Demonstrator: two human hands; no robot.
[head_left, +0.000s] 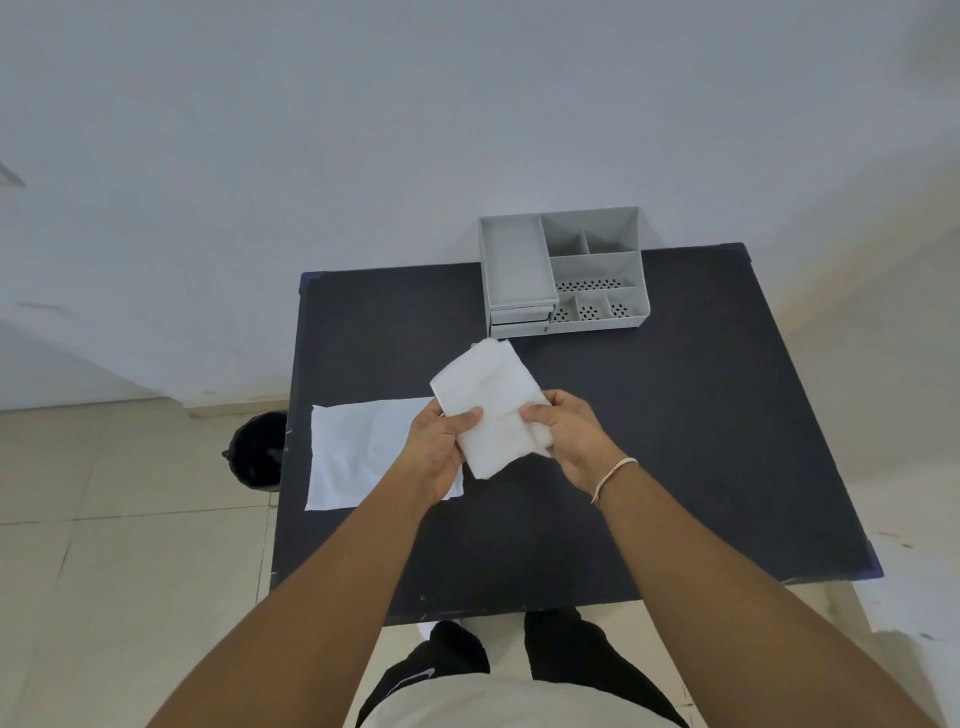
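Folded white cloth (491, 405): held in the air above the middle of the dark table (675, 441), clear of its surface, with its far corner angled toward the grey organiser (566, 270). The left hand (441, 447) grasps the near left edge, thumb on top and fingers curled beneath. The right hand (569, 441) clasps the near right edge in the same way.

Judgement: a two-handed hold at opposite edges keeps the layers squared. That suits either pressing in a further fold or carrying the bundle to a resting place without it falling open.

A second white cloth (358, 452) lies spread flat at the table's left edge, partly under the left hand and wrist. It appears laid out ready for the same treatment. The organiser stands at the far edge by the wall, out of the working area. A black bin (258, 449) stands on the floor just beside the table's left side.

Count:
- Cloths: two, one folded in hand and one flat.
- Hands engaged: two.
- Organiser: one, with two small drawers at its front left and three small perforated cells along the front.
- Bin: one.
- Thin band (613, 475) on the right wrist: one.
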